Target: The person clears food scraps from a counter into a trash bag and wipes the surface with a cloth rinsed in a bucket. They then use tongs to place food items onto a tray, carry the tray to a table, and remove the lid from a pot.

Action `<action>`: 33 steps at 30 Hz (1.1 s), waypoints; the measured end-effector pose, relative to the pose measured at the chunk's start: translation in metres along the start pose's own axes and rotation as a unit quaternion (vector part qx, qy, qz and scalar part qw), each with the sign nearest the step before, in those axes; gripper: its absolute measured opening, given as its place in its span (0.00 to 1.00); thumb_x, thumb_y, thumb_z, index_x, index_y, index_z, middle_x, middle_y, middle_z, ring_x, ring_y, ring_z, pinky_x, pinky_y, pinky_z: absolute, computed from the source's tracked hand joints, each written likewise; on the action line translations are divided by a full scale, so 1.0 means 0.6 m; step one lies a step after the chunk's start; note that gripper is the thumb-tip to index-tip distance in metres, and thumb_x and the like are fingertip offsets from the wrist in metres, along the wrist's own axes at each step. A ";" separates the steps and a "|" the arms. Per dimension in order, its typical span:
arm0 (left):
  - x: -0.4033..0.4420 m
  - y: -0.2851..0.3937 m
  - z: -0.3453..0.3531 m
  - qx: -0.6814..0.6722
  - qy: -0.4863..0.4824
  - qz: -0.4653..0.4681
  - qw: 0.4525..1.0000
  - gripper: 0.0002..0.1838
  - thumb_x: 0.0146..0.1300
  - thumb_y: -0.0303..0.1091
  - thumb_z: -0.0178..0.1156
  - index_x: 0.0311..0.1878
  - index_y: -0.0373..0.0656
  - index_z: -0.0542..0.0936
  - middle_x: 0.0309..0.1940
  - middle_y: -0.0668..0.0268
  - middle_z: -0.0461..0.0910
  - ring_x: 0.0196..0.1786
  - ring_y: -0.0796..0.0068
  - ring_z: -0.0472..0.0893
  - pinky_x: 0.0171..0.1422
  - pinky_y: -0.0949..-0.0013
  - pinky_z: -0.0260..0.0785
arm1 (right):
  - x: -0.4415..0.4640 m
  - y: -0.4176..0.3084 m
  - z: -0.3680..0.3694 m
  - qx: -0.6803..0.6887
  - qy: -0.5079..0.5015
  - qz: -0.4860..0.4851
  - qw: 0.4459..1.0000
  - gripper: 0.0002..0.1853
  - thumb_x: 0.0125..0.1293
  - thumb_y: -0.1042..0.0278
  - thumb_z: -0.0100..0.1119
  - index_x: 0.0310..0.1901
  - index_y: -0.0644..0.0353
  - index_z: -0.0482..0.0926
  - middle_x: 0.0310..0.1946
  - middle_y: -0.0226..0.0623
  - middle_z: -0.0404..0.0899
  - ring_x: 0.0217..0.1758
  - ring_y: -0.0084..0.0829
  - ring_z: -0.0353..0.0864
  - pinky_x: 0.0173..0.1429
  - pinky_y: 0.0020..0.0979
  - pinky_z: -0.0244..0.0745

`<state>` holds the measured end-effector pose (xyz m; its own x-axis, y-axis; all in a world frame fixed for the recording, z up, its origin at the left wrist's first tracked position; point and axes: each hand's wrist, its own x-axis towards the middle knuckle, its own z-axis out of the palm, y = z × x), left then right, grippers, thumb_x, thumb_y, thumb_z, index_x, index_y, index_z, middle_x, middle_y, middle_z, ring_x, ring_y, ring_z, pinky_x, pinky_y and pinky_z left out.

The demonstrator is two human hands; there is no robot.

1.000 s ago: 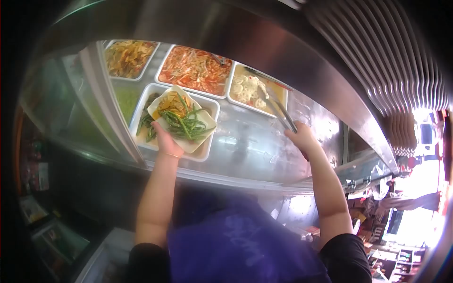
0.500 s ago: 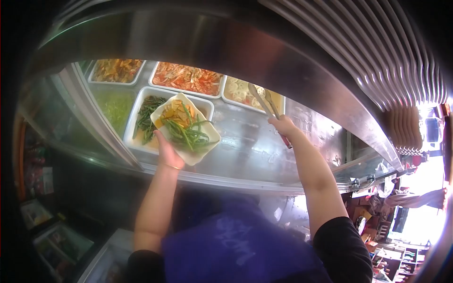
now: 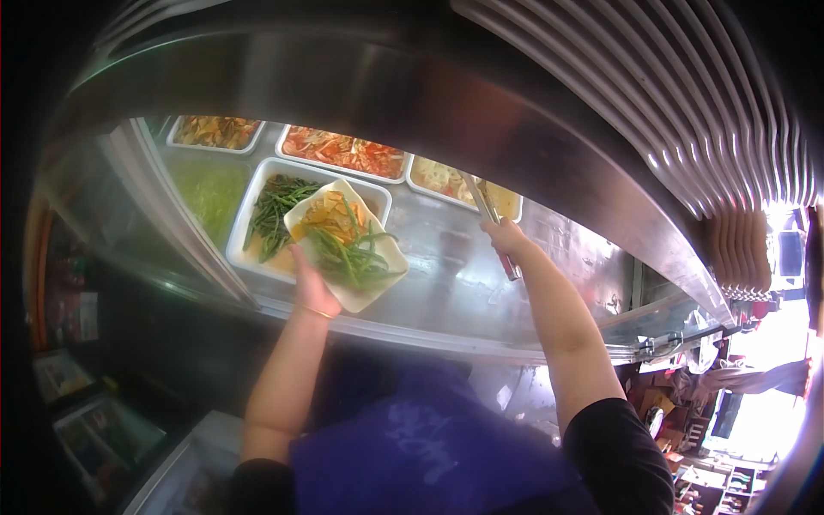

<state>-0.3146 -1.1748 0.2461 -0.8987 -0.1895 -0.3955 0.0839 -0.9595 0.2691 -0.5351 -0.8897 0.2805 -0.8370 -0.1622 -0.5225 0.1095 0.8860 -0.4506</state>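
My left hand (image 3: pixel 313 287) grips the edge of a white square plate (image 3: pixel 390 253), tilted, which carries green vegetable strands and orange-yellow slices. Behind and partly under it in view is a white tray (image 3: pixel 245 259) of dark green vegetables (image 3: pixel 279 210). My right hand (image 3: pixel 506 238) is closed round metal tongs (image 3: pixel 483 202). Their tips reach over a white tray (image 3: pixel 463 202) of pale sliced lotus root (image 3: pixel 439 178), and the steel frame hides its far part, so I cannot tell whether the tips hold any food.
A tray of red shredded food (image 3: pixel 343 151) and a tray of brownish-orange food (image 3: pixel 216 132) line the back. Across the front runs the metal sill (image 3: pixel 412 336), with a steel frame (image 3: pixel 369 77) overhead. Stacked white dishes (image 3: pixel 687 103) stand at upper right.
The tongs have turned more upright and their arms look closer together. My left hand and the plate sit slightly lower and further right in view, partly because the view itself has shifted.
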 end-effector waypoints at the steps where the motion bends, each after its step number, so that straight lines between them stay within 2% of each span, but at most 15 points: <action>1: 0.000 -0.002 -0.002 0.000 0.001 0.001 1.000 0.45 0.63 0.75 0.29 0.75 0.54 0.53 0.71 0.62 0.59 0.72 0.55 0.60 0.72 0.47 0.59 | -0.002 -0.007 0.003 0.058 -0.005 0.022 0.998 0.24 0.61 0.51 0.54 0.36 0.71 0.74 0.19 0.39 0.72 0.18 0.35 0.74 0.24 0.40 0.71; 3: -0.001 -0.005 -0.004 0.001 -0.024 0.013 1.000 0.46 0.62 0.75 0.34 0.74 0.51 0.54 0.70 0.62 0.60 0.71 0.57 0.62 0.72 0.49 0.57 | 0.000 -0.005 0.007 0.095 -0.013 0.031 0.995 0.22 0.61 0.52 0.54 0.35 0.69 0.72 0.18 0.37 0.70 0.16 0.32 0.71 0.20 0.37 0.68; 4: 0.000 -0.006 -0.003 0.000 -0.024 0.014 1.000 0.46 0.62 0.75 0.34 0.74 0.51 0.54 0.70 0.62 0.60 0.71 0.57 0.62 0.72 0.49 0.57 | 0.002 -0.004 0.008 0.131 -0.020 0.041 0.990 0.20 0.62 0.54 0.54 0.33 0.68 0.71 0.17 0.35 0.68 0.13 0.30 0.68 0.17 0.35 0.65; 10: 0.008 -0.019 -0.006 0.027 0.008 0.009 1.000 0.46 0.62 0.75 0.34 0.74 0.50 0.54 0.70 0.61 0.61 0.70 0.56 0.63 0.72 0.48 0.58 | -0.008 0.006 0.007 0.181 -0.059 0.033 0.981 0.16 0.63 0.58 0.54 0.38 0.66 0.69 0.18 0.31 0.65 0.12 0.26 0.64 0.16 0.33 0.61; 14: 0.016 -0.029 0.015 -0.001 -0.031 -0.027 0.999 0.46 0.63 0.75 0.33 0.73 0.49 0.57 0.69 0.60 0.63 0.69 0.57 0.64 0.71 0.49 0.60 | -0.016 0.005 0.002 0.199 -0.063 0.036 0.977 0.15 0.63 0.60 0.54 0.39 0.65 0.68 0.19 0.31 0.65 0.12 0.24 0.64 0.16 0.32 0.61; 17: 0.027 -0.036 0.025 -0.021 -0.042 -0.038 0.998 0.45 0.64 0.74 0.30 0.73 0.49 0.57 0.69 0.60 0.63 0.69 0.57 0.64 0.71 0.49 0.60 | -0.039 -0.014 -0.015 0.192 -0.015 0.045 0.980 0.15 0.64 0.59 0.55 0.38 0.64 0.68 0.19 0.31 0.66 0.13 0.24 0.63 0.16 0.31 0.61; 19: 0.028 -0.039 0.046 -0.009 0.002 -0.056 0.998 0.44 0.65 0.73 0.27 0.73 0.49 0.57 0.69 0.59 0.62 0.70 0.56 0.64 0.72 0.48 0.59 | -0.048 -0.016 -0.025 0.194 0.039 0.000 0.980 0.15 0.64 0.58 0.55 0.38 0.64 0.68 0.19 0.31 0.65 0.13 0.24 0.63 0.16 0.31 0.61; 20: 0.032 -0.041 0.054 -0.006 -0.010 -0.058 0.998 0.43 0.66 0.71 0.25 0.73 0.49 0.56 0.70 0.59 0.61 0.71 0.55 0.62 0.72 0.47 0.58 | -0.050 -0.013 -0.028 0.193 0.040 0.001 0.980 0.15 0.64 0.58 0.55 0.38 0.64 0.68 0.19 0.31 0.65 0.13 0.24 0.63 0.16 0.31 0.61; 24: 0.082 -0.063 0.054 -0.015 -0.017 -0.063 0.998 0.43 0.66 0.71 0.27 0.72 0.50 0.59 0.70 0.61 0.62 0.70 0.56 0.64 0.72 0.48 0.59 | -0.043 -0.001 -0.032 0.180 0.073 -0.003 0.981 0.14 0.63 0.59 0.56 0.37 0.63 0.69 0.18 0.31 0.66 0.14 0.24 0.64 0.17 0.31 0.61; 25: 0.090 -0.066 0.062 -0.007 -0.031 -0.067 0.997 0.44 0.64 0.74 0.28 0.73 0.53 0.56 0.71 0.60 0.60 0.71 0.55 0.62 0.72 0.46 0.57 | -0.042 0.004 -0.032 0.183 0.084 0.009 0.979 0.14 0.63 0.59 0.56 0.37 0.63 0.69 0.19 0.31 0.66 0.14 0.24 0.64 0.17 0.31 0.61; 27: 0.107 -0.070 0.081 -0.014 0.008 -0.080 0.997 0.42 0.66 0.72 0.27 0.72 0.49 0.59 0.69 0.59 0.63 0.69 0.55 0.64 0.72 0.48 0.59 | -0.043 0.023 -0.033 0.165 0.090 -0.006 0.982 0.14 0.63 0.59 0.56 0.37 0.63 0.69 0.19 0.31 0.66 0.14 0.24 0.65 0.17 0.32 0.61; 28: 0.125 -0.073 0.075 -0.024 -0.029 -0.083 0.996 0.43 0.65 0.73 0.28 0.71 0.49 0.60 0.68 0.57 0.63 0.69 0.54 0.65 0.71 0.47 0.59 | -0.046 0.021 -0.035 0.148 0.099 -0.023 0.984 0.14 0.62 0.60 0.57 0.36 0.62 0.68 0.19 0.31 0.66 0.15 0.25 0.65 0.17 0.32 0.61; 31: 0.145 -0.074 0.093 -0.006 -0.026 -0.093 0.995 0.44 0.65 0.73 0.28 0.71 0.48 0.60 0.68 0.57 0.64 0.69 0.53 0.65 0.71 0.46 0.59 | -0.088 0.002 -0.047 0.146 0.108 -0.024 0.983 0.13 0.62 0.60 0.56 0.36 0.62 0.68 0.19 0.32 0.66 0.15 0.25 0.66 0.18 0.32 0.62; 33: 0.154 -0.069 0.102 -0.022 -0.036 -0.097 0.994 0.44 0.66 0.73 0.29 0.71 0.47 0.60 0.68 0.57 0.64 0.68 0.54 0.66 0.72 0.46 0.59 | -0.118 -0.004 -0.046 0.130 0.126 -0.057 0.982 0.13 0.62 0.60 0.56 0.36 0.62 0.68 0.20 0.32 0.67 0.16 0.25 0.66 0.19 0.32 0.63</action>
<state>-0.4274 -1.1394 0.2525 -0.9281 0.0142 -0.3721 -0.0768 -0.9851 0.1538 -0.4908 -0.8684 0.3384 -0.9542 -0.1130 -0.2770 0.1125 0.7223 -0.6824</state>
